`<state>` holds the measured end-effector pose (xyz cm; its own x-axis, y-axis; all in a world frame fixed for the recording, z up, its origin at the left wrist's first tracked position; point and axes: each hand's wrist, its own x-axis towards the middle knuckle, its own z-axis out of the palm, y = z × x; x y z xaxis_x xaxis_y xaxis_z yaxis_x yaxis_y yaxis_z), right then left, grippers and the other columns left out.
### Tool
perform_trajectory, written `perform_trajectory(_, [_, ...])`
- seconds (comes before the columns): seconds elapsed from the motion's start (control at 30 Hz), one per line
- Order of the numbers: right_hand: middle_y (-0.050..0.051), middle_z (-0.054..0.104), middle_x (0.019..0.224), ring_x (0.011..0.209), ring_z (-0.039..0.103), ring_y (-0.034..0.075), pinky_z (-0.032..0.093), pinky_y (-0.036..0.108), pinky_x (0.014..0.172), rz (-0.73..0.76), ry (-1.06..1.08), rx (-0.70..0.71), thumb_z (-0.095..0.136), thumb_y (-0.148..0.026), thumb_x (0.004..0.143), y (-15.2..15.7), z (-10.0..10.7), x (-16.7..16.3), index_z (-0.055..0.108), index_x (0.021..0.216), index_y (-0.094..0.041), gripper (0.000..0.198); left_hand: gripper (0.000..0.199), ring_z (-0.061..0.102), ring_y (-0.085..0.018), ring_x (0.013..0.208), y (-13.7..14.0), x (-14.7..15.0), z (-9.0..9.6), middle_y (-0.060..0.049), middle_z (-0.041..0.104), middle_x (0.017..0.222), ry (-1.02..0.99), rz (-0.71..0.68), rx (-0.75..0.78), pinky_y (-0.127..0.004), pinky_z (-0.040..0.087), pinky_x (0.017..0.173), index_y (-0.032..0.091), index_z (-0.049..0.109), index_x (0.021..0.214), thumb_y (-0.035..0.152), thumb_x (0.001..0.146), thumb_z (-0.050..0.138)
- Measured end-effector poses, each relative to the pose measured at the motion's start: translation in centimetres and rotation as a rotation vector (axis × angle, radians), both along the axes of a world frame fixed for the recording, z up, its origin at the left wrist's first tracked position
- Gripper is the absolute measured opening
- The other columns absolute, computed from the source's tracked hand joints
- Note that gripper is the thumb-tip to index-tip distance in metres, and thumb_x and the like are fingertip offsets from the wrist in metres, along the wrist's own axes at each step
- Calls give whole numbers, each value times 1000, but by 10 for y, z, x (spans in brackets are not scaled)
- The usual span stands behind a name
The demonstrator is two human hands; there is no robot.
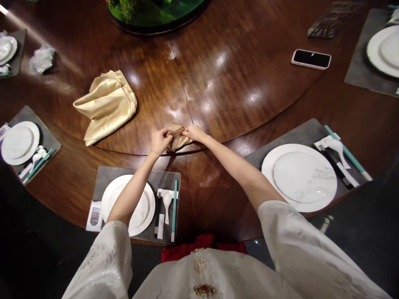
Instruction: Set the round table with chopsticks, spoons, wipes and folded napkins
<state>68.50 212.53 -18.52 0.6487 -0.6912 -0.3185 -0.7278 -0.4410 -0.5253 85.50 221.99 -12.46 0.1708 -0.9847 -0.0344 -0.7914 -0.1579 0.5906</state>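
Note:
Near the middle of the round table, a gold cloth napkin [179, 142] is bunched and partly folded between my two hands. My left hand [160, 140] pinches its left side, fingers closed on the fabric. On the upper right edge, my right hand [194, 133] grips the same napkin with closed fingertips. The folds under my fingers are partly hidden. To the left lies a stack of gold napkins [109, 101], loosely folded over and apart from my hands.
Place settings with a white plate [304, 176], a spoon [167, 203] and chopsticks [174, 211] lie on grey placemats [101, 178]. A phone [311, 59] rests on the turntable [249, 79], right of the green centrepiece [149, 12]. Crumpled plastic [42, 59] lies far left.

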Motion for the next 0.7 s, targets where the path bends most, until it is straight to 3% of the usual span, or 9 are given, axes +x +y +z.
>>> perform_trajectory(0.13, [13,68,92,84,62,18,40,22,67,-178,133,32,43,-39,89,-8,-4,14,71,93,-10,41,28,66,-18,86,22,-2,-13,-6,72,94,-76,-160,-37,-27,49,79,18,71,98,12,78,51])
perform_trajectory(0.27, [20,62,111,103,59,26,45,29,81,-246,268,-24,49,-49,86,-10,4,20,67,108,-10,49,31,63,-20,102,41,0,-42,-9,68,110,-213,-336,-95,-34,47,94,17,67,105,12,85,44])
perform_trajectory(0.37, [20,63,110,105,58,28,45,33,86,-159,303,-52,53,-52,83,-19,14,14,68,106,-9,51,38,55,-22,117,50,0,-65,-12,61,122,-272,-421,-132,-40,40,105,13,61,115,9,87,37])
perform_trajectory(0.47, [13,66,105,97,61,23,46,28,83,-3,195,89,66,-46,73,-39,25,9,66,107,-12,48,44,48,-23,125,55,0,-78,-15,56,128,-286,-475,-136,-43,36,109,9,54,125,8,84,37])
perform_trajectory(0.6, [5,66,101,85,61,14,45,20,73,86,-20,296,72,-38,68,-50,31,26,61,116,-14,55,58,38,-27,132,61,-2,-78,-18,47,137,-268,-526,-110,-47,30,112,6,43,134,9,76,45])
perform_trajectory(0.7, [5,66,90,77,59,13,43,19,67,167,25,301,75,-34,63,-36,35,46,66,103,-8,48,60,34,-29,135,69,1,-69,-20,42,140,-178,-520,-83,-48,28,112,7,41,135,10,75,48])
